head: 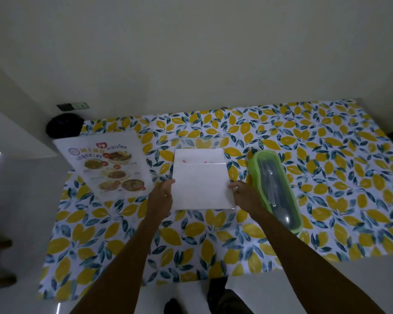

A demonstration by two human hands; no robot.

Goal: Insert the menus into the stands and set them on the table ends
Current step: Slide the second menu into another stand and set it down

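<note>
A white menu sheet [202,184], blank side up, is held over the table's middle. My left hand [162,192] pinches its left edge and my right hand [243,193] pinches its right edge. A second white sheet [199,155] lies just beyond it, partly covered. A clear stand [200,141] lies flat behind that, hard to make out against the cloth. At the table's left end rests a printed menu [109,164] with food pictures, face up.
The table has a yellow-lemon patterned cloth [327,177]. A green cutlery box [275,189] with a clear lid lies just right of my right hand. A dark round object [64,128] sits beyond the far left corner. The wall stands close behind.
</note>
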